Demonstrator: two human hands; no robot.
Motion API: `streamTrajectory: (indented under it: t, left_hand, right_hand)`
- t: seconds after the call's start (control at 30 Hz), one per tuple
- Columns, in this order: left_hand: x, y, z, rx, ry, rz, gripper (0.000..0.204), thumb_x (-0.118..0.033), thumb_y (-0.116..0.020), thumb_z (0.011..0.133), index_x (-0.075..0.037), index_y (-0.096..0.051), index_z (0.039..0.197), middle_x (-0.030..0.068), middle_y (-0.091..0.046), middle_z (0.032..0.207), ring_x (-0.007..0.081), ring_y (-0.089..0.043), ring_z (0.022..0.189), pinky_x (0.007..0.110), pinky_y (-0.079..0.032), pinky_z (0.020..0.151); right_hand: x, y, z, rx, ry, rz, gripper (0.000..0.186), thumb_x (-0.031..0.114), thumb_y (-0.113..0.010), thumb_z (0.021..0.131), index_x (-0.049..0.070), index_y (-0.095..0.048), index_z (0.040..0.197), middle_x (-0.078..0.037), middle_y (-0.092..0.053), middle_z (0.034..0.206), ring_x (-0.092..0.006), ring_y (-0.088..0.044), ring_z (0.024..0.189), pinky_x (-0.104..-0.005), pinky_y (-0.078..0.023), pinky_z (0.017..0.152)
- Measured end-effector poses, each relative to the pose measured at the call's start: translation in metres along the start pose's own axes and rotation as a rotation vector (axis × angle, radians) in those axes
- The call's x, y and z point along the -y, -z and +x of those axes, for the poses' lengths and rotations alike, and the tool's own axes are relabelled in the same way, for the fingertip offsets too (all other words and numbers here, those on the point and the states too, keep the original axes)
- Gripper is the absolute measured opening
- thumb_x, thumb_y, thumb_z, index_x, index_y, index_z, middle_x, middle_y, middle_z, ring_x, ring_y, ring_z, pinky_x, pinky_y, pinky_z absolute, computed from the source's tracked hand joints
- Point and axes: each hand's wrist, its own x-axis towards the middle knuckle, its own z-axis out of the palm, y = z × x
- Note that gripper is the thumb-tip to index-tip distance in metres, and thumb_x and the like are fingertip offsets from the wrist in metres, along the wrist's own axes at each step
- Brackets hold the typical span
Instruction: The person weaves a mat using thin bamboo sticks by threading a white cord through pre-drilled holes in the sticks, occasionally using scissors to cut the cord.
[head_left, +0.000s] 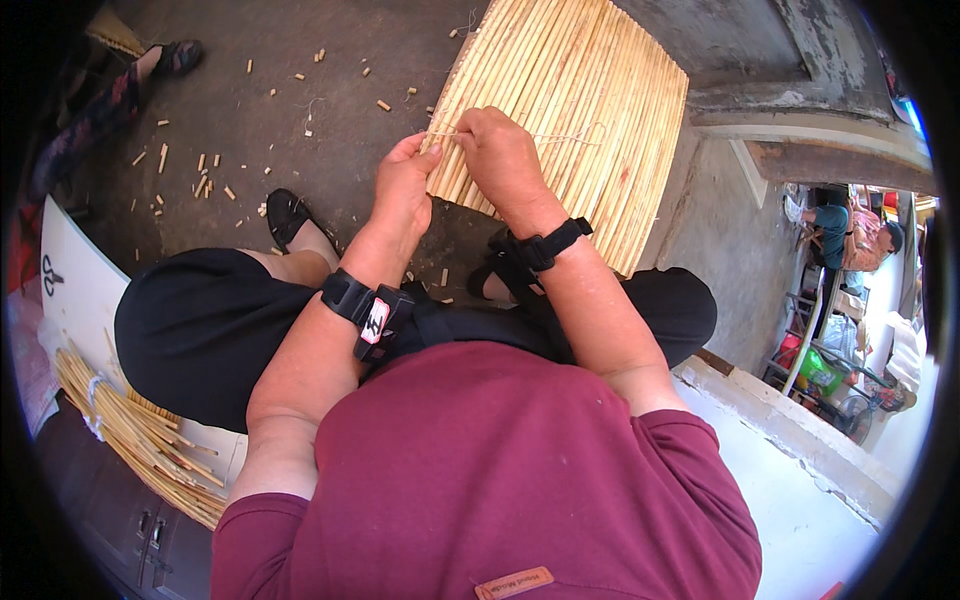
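Note:
A mat of pale reed sticks [600, 70] slopes in front of my knees. My left hand [403, 185] grips the mat's left edge near its lower corner, the thumb on top and the other fingers partly hidden. Just to the right, above the sticks, my right hand [500, 160] is closed in a pinch on a thin string. That string [573, 137] lies loosely looped across the mat, and a short length of it runs between my two hands at the edge.
Cut stick ends [205, 185] litter the floor at left. A tied bundle of reeds [135, 430] and scissors [51, 275] lie on a white surface at left. Another person's leg [95, 125] shows at upper left; a seated person [850, 240] is far right.

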Motion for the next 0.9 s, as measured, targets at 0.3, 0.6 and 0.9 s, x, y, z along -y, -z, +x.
streamTrajectory:
  t: [0.3, 0.6, 0.9]
  left_hand:
    - [0.004, 0.005, 0.004, 0.011, -0.025, 0.052, 0.029, 0.002, -0.055, 0.09, 0.003, -0.052, 0.118, 0.012, -0.063, 0.107, 0.0181, -0.061, 0.095, 0.03, -0.049, 0.084]
    - [-0.001, -0.004, -0.002, 0.049, -0.036, 0.061, 0.021, -0.003, -0.06, 0.089, -0.001, -0.057, 0.11, 0.0087, -0.064, 0.099, 0.0166, -0.064, 0.087, 0.027, -0.055, 0.074]
    - [-0.021, -0.01, -0.008, 0.143, -0.147, 0.064, 0.023, 0.002, -0.056, 0.09, 0.006, -0.054, 0.113, 0.0131, -0.064, 0.104, 0.0167, -0.063, 0.09, 0.028, -0.051, 0.082]
  right_hand:
    - [0.012, 0.012, 0.006, 0.36, -0.243, 0.215, 0.017, 0.017, -0.062, 0.089, 0.002, -0.058, 0.081, -0.009, -0.055, 0.077, -0.0203, -0.056, 0.065, -0.0319, -0.046, 0.056]
    - [0.029, 0.07, 0.012, 0.629, -0.081, 1.913, 0.014, 0.016, -0.058, 0.094, 0.002, -0.058, 0.092, -0.005, -0.056, 0.084, -0.0073, -0.049, 0.066, -0.0163, -0.035, 0.053]
    - [0.04, 0.115, 0.005, 0.227, -0.013, 1.479, 0.012, 0.016, -0.057, 0.094, 0.005, -0.057, 0.091, -0.015, -0.065, 0.102, -0.0109, -0.061, 0.076, -0.0177, -0.042, 0.057]
